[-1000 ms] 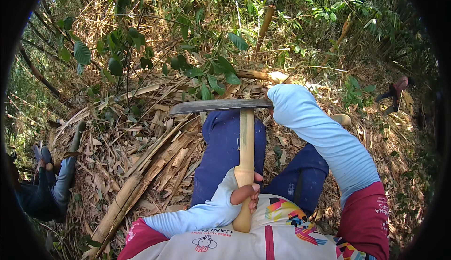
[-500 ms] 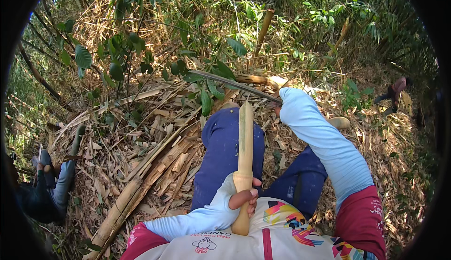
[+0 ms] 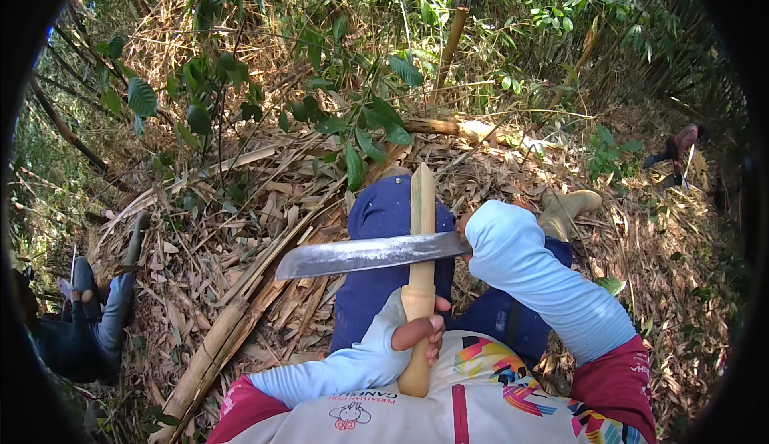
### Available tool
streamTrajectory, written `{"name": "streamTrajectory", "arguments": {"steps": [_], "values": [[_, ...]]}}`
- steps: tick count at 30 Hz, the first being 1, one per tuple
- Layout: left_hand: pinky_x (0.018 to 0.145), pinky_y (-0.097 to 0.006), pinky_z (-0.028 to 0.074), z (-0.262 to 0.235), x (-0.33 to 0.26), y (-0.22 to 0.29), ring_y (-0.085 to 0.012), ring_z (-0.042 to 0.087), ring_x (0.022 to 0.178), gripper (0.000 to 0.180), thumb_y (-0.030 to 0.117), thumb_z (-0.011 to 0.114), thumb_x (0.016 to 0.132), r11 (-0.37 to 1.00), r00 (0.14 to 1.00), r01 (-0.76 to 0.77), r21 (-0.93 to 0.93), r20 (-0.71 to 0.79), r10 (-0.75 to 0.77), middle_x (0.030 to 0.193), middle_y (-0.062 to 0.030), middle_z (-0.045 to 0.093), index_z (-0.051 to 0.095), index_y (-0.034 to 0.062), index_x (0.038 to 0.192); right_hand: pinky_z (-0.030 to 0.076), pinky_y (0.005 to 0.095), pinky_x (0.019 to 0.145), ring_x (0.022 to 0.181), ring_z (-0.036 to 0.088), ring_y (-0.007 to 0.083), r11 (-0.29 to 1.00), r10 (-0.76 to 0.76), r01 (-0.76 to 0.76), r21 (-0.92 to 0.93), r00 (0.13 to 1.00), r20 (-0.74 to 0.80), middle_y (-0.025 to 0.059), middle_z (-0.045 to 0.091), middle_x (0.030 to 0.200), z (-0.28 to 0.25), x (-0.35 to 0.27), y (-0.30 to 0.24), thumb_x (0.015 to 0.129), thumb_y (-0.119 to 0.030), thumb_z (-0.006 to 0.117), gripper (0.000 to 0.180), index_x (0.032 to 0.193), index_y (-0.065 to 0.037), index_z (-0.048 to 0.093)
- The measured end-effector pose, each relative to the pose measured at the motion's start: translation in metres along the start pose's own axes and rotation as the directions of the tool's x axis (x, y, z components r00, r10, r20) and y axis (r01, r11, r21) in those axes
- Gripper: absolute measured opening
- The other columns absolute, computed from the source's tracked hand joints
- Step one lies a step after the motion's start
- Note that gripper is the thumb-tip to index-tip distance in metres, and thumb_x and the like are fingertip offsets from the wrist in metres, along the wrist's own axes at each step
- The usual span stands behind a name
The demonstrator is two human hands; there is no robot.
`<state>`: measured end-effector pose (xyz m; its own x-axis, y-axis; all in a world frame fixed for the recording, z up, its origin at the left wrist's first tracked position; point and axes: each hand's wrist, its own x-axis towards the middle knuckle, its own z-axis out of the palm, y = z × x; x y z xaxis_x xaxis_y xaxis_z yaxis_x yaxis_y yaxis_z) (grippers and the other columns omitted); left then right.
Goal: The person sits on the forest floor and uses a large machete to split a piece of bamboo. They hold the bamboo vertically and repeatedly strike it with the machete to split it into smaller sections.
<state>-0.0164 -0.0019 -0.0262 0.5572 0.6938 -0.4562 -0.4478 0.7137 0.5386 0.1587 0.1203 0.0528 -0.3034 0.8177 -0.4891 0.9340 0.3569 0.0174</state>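
Two hands (image 3: 415, 333): left (image 3: 415, 333) grips carved stick (image 3: 423, 203), right (image 3: 481, 240) machete (image 3: 360, 257).

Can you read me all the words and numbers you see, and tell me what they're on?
Shirt front: dark letters by a little cartoon figure; I don't copy printed words.
Right red sleeve: white print, too small to read.
Left red sleeve: pale marks, too small to read.
Machete and stick: no writing shows.

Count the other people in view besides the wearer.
2: a person in a dark top at the lower left and another person at the far right. More may be hidden.
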Motion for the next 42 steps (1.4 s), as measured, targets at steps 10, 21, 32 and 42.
{"name": "streamTrajectory", "arguments": {"steps": [10, 21, 32, 42], "values": [[0.054, -0.031, 0.046, -0.001, 0.000, -0.003, -0.0155, 0.052, 0.057, 0.034, 0.013, 0.062, 0.088, 0.995, 0.999, 0.047, -0.084, -0.005, -0.048, 0.072, -0.0049, 0.049, 0.047, 0.0037, 0.117, 0.045, 0.0509, 0.061, 0.072, 0.067, 0.0311, 0.972, -0.229, 0.235, -0.017, 0.927, -0.298, 0.0077, 0.065, 0.070, 0.037, -0.030, -0.004, 0.072, -0.021, 0.064, 0.016, 0.086, -0.015, 0.066], [0.055, -0.031, 0.046, 0.002, -0.002, 0.000, -0.0156, 0.051, 0.057, 0.034, 0.012, 0.061, 0.088, 1.000, 0.999, 0.004, -0.031, -0.034, -0.005, 0.074, -0.0061, 0.049, 0.044, 0.0040, 0.116, 0.054, 0.0425, 0.072, 0.083, 0.068, 0.0327, 1.000, -0.003, 0.003, 0.018, 0.999, -0.039, 0.0115, 0.068, 0.084, 0.003, -0.006, -0.008, 0.074, -0.025, 0.071, 0.032, 0.103, -0.013, 0.066], [0.055, -0.031, 0.046, 0.008, -0.004, 0.006, -0.0154, 0.051, 0.057, 0.034, 0.012, 0.061, 0.087, 0.999, 0.998, -0.001, 0.034, -0.058, 0.003, 0.074, -0.0062, 0.049, 0.045, 0.0034, 0.116, 0.053, 0.0419, 0.073, 0.083, 0.067, 0.0341, 0.997, 0.012, -0.006, 0.074, 0.996, -0.083, 0.0143, 0.068, 0.085, 0.002, -0.005, -0.003, 0.075, -0.026, 0.072, 0.031, 0.101, -0.010, 0.066], [0.056, -0.031, 0.045, 0.007, -0.003, 0.003, -0.0153, 0.051, 0.057, 0.033, 0.013, 0.061, 0.087, 1.000, 0.999, -0.006, 0.020, -0.050, 0.007, 0.074, -0.0061, 0.050, 0.046, 0.0031, 0.115, 0.053, 0.0420, 0.074, 0.085, 0.067, 0.0312, 0.998, 0.046, -0.050, 0.046, 0.995, 0.084, 0.0115, 0.069, 0.085, 0.003, 0.004, -0.005, 0.073, -0.027, 0.074, 0.031, 0.098, -0.012, 0.067]]}}
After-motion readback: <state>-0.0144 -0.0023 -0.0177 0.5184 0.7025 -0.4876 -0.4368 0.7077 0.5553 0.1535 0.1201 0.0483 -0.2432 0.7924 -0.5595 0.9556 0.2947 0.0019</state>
